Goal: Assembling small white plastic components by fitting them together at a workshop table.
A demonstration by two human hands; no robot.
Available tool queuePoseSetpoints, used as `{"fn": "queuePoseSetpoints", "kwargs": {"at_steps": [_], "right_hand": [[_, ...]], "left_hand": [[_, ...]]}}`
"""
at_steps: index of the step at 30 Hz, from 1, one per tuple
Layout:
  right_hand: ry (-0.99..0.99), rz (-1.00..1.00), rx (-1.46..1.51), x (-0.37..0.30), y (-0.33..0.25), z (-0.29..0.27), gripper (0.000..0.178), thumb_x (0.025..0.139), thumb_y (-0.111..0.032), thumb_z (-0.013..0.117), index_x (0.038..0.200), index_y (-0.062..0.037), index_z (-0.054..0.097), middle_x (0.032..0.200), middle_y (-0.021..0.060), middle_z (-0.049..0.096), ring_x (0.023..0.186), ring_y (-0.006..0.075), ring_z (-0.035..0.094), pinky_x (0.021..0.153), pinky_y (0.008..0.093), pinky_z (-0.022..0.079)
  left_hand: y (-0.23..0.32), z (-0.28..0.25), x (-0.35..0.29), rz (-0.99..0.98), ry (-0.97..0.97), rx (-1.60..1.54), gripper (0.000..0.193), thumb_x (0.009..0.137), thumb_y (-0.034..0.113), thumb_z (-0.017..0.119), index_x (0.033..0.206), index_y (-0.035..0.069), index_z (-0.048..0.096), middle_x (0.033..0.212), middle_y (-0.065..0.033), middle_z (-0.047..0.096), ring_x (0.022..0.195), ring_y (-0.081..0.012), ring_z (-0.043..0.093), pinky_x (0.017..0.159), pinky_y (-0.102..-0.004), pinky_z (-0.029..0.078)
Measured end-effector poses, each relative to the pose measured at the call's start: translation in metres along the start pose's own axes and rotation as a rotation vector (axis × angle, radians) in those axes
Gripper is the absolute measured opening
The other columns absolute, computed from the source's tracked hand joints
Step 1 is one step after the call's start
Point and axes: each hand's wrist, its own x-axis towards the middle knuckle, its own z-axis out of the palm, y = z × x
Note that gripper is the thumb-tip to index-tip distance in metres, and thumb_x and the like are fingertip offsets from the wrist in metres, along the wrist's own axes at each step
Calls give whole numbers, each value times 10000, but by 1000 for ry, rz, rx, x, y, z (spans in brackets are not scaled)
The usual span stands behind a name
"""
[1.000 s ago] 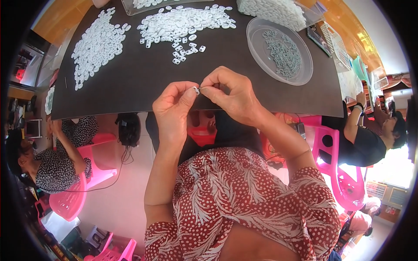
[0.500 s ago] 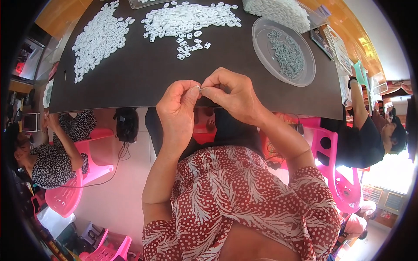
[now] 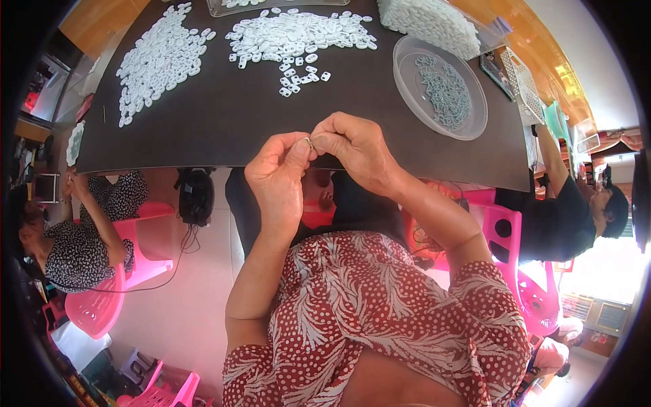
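Observation:
Above the front edge of the dark table, my left hand [image 3: 279, 166] and my right hand [image 3: 354, 144] meet at their fingertips. The left thumb and forefinger pinch a small white plastic piece [image 3: 308, 142], mostly covered by the fingers. My right thumb and forefinger press together against it; what they grip is too small to make out. Beyond my hands lie loose white oval plastic pieces [image 3: 298, 79] with holes. To the right, a round clear plastic lid or tray [image 3: 407, 81] holds a heap of small grey metal parts [image 3: 444, 91].
Heaps of white pieces [image 3: 163, 57] spread over the table [image 3: 224, 136]. A clear box [image 3: 434, 24] full of white pieces stands at the far right, near a phone-like dark object [image 3: 497, 76] and a white basket [image 3: 522, 78]. People sit on pink chairs at both sides.
My right fingertips have come closer in against the left ones and the small piece. The whole view has shifted slightly. A person's arm at the right has moved a little.

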Motion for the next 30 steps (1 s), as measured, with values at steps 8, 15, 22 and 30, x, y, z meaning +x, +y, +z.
{"fn": "queuePoseSetpoints", "kwargs": {"at_steps": [8, 15, 22, 30], "right_hand": [[43, -67, -140, 4, 1, 4, 129, 892, -72, 544, 842, 41, 583, 784, 70, 606, 741, 116, 592, 681, 253, 483], [125, -225, -252, 12, 3, 1, 91, 814, -81, 577, 786, 4, 593, 708, 111, 577, 681, 263, 543, 627, 362, 442], [331, -354, -747, 97, 38, -51, 151, 779, -125, 613, 899, -57, 677, 807, 140, 635, 813, 311, 584, 755, 382, 453], [174, -440, -1095, 138, 61, -54, 119, 722, -72, 585, 813, -77, 661, 729, 176, 592, 747, 358, 554, 629, 457, 448]], "left_hand": [[1, -2, 1, -53, 41, -25, 98, 866, 41, 596, 902, -40, 639, 756, -42, 626, 649, -68, 532, 572, -188, 401], [0, -3, 5, -52, 41, -10, 99, 866, 33, 594, 927, -33, 635, 775, -41, 630, 660, -65, 546, 570, -182, 414], [-7, -5, 18, -68, 114, -59, 123, 869, 55, 602, 935, -43, 633, 757, -90, 643, 609, -93, 543, 544, -208, 429], [-5, -9, 19, -104, 95, -79, 112, 869, 23, 587, 954, -40, 626, 789, -79, 644, 651, -86, 570, 555, -189, 432]]}}
